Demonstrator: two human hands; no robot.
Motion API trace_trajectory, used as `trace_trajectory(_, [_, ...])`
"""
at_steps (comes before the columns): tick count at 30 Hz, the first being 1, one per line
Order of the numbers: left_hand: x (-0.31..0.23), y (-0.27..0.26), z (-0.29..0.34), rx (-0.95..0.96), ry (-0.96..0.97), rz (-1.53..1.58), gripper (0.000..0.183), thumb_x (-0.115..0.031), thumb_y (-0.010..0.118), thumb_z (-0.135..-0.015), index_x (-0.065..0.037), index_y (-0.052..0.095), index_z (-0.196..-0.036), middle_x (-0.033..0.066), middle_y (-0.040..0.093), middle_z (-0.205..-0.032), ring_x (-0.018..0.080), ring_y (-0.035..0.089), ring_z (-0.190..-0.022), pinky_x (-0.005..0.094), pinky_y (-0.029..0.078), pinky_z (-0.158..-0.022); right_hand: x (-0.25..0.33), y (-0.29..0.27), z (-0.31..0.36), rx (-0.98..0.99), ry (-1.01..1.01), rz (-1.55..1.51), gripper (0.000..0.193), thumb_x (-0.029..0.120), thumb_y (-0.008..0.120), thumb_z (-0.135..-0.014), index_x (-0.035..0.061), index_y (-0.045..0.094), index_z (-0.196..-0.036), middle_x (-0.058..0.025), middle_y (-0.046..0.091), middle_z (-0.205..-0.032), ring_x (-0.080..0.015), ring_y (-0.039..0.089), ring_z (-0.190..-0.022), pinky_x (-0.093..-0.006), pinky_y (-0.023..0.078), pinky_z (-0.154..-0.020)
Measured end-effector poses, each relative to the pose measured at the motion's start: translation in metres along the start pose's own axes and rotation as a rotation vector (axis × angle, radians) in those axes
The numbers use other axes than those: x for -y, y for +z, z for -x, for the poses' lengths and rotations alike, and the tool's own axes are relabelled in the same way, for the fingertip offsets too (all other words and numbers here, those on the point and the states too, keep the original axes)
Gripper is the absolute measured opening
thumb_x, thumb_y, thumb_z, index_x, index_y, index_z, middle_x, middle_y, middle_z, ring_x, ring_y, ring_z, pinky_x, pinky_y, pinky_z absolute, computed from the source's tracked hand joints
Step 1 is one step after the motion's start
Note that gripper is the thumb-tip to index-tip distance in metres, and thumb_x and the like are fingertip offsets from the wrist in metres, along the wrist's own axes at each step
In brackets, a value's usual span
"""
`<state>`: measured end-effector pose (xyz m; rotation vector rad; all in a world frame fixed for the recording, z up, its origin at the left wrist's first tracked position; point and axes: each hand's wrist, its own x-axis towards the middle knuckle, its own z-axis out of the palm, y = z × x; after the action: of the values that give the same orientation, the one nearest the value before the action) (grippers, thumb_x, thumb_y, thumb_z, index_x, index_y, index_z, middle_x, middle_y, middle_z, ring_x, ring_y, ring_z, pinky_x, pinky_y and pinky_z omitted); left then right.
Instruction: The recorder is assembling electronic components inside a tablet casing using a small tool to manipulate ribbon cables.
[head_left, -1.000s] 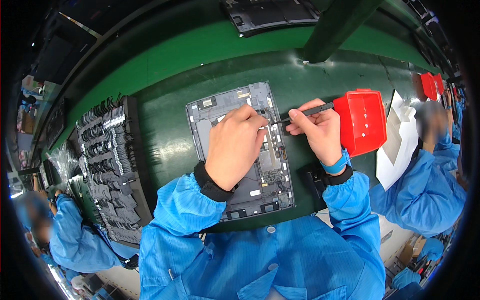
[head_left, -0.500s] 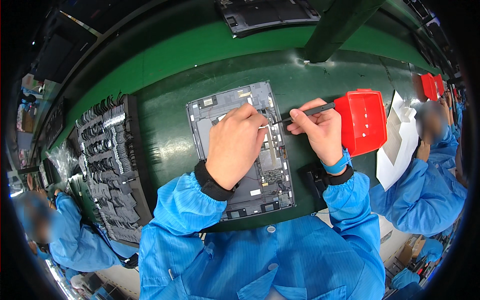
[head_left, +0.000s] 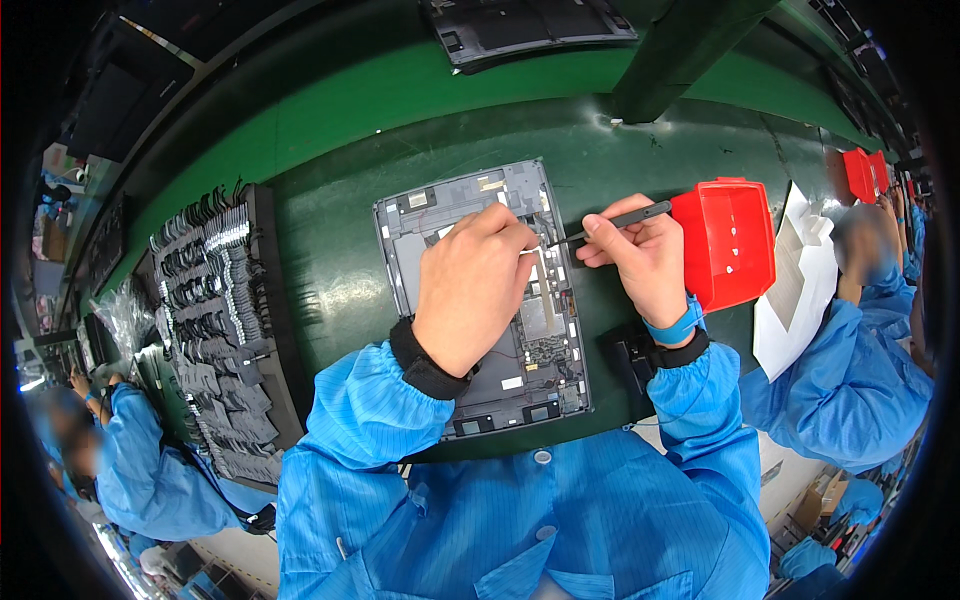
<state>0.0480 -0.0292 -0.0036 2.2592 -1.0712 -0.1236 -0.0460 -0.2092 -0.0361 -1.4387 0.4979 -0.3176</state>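
- Head view, count: one opened flat device (head_left: 405, 270), one black pointed tool (head_left: 640, 216), two bare hands, one blue wristband (head_left: 677, 326) on the right wrist.
- Device: lies flat on the bench in front of the person, interior exposed, circuit parts visible along its right side.
- Left hand (head_left: 465, 280): positioned over the device, thumb and forefinger drawn together at its upper right part. A small white piece shows at the fingertips; whether it is gripped cannot be told.
- Right hand (head_left: 645, 255): grasps the tool between thumb and fingers; the tip points left, at the device's right edge. Contact cannot be told.
- Near red bin (head_left: 695, 235): right of the right hand; four small white pieces (head_left: 729, 268) visible inside.
- Black tray (head_left: 264, 225): left of the device; holds rows of dark strips (head_left: 235, 365), too many to count.
- White folded sheet (head_left: 770, 340): beside the bin.
- Surface: dark green bench (head_left: 340, 240); one dark post (head_left: 680, 65) stands beyond the device.
- Room: two co-workers in blue nearby, one at left (head_left: 150, 480), one at right (head_left: 850, 390).
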Motion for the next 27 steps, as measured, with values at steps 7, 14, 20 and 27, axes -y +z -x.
trace_trajectory(7, [0.0014, 0.0008, -0.0003, -0.012, 0.009, 0.018, 0.009, -0.011, 0.074, -0.080, -0.006, 0.072, -0.088, 0.0057, 0.066, -0.090, 0.0296, 0.066, -0.083, 0.0400, 0.053, -0.070, 0.0023, 0.0044, 0.0041, -0.013, -0.081, 0.090, 0.015, 0.004, 0.072, -0.091, -0.0050, 0.060, -0.092, -0.0112, 0.071, -0.081, -0.0150, 0.072, -0.072, -0.0239, 0.059, -0.061])
trace_trajectory(14, [0.0058, 0.0039, -0.0006, -0.037, 0.032, 0.063, 0.011, -0.008, 0.076, -0.078, -0.005, 0.071, -0.087, 0.0078, 0.066, -0.089, 0.0316, 0.065, -0.085, 0.0411, 0.053, -0.073, 0.0016, 0.0035, 0.0019, 0.001, -0.053, 0.076, 0.014, 0.003, 0.072, -0.091, -0.0048, 0.060, -0.093, -0.0117, 0.071, -0.081, -0.0155, 0.072, -0.071, -0.0243, 0.059, -0.061])
trace_trajectory(20, [0.0055, 0.0042, -0.0009, -0.036, 0.027, 0.063, 0.011, -0.008, 0.076, -0.078, -0.004, 0.071, -0.087, 0.0080, 0.066, -0.089, 0.0317, 0.065, -0.085, 0.0410, 0.052, -0.073, -0.0005, 0.0000, -0.0026, 0.025, -0.027, 0.034, 0.013, 0.002, 0.071, -0.091, -0.0044, 0.060, -0.094, -0.0118, 0.071, -0.082, -0.0154, 0.072, -0.071, -0.0241, 0.059, -0.060])
trace_trajectory(27, [0.0059, 0.0052, -0.0003, -0.043, 0.028, 0.068, 0.011, -0.008, 0.075, -0.078, -0.005, 0.071, -0.088, 0.0078, 0.066, -0.088, 0.0317, 0.065, -0.084, 0.0413, 0.052, -0.072, 0.0001, 0.0008, -0.0018, -0.010, 0.025, -0.014, 0.012, 0.002, 0.070, -0.091, -0.0039, 0.060, -0.094, -0.0120, 0.070, -0.082, -0.0158, 0.072, -0.070, -0.0241, 0.059, -0.059])
